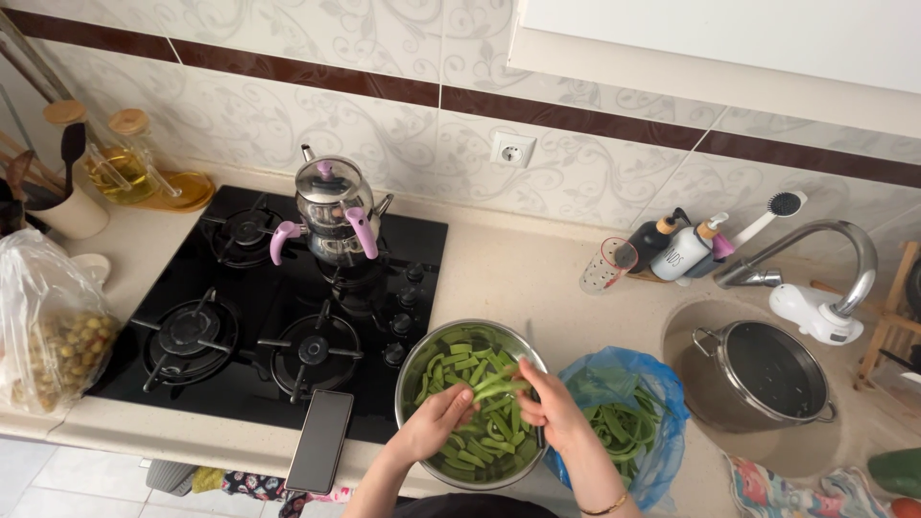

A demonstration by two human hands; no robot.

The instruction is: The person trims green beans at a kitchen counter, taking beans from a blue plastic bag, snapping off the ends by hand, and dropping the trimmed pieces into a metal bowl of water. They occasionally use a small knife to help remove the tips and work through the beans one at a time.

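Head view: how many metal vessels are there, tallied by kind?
Steel bowl of green beans: 1
Stacked teapot on the hob: 1
Pot in the sink: 1
Total: 3

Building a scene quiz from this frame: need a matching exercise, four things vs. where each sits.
Things:
1. steel bowl
2. blue bag
3. stacked teapot
4. phone

Places:
A. on the black hob, over a back burner
B. on the counter right of the bowl, holding green bean trimmings
C. under both hands, full of cut green beans
D. lying flat at the hob's front edge

Pairs: 1-C, 2-B, 3-A, 4-D. The left hand and right hand hold a green bean over the bowl.
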